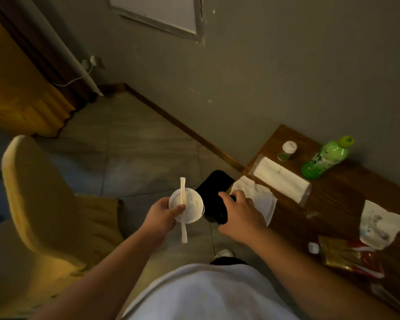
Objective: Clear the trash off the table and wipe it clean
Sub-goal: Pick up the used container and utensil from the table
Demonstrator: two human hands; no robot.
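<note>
My left hand point(163, 215) holds a white lidded cup point(187, 207) together with a paper-wrapped straw point(183, 211) lying across its lid, over the floor left of the table. My right hand point(240, 214) grips a black container point(214, 188) at the left end of the dark wooden table point(346, 192). On the table lie a white napkin point(259, 198), a tissue pack point(282, 179), a crumpled stained paper point(379, 224), a red and gold wrapper point(349, 258), a green bottle point(325, 158) and a small white-capped shaker point(288, 150).
A yellow cushioned chair point(39, 204) stands at the left. The table sits against the grey wall point(286, 77). Tiled floor point(136, 146) lies between chair and table. A yellow curtain point(16, 88) hangs at the far left.
</note>
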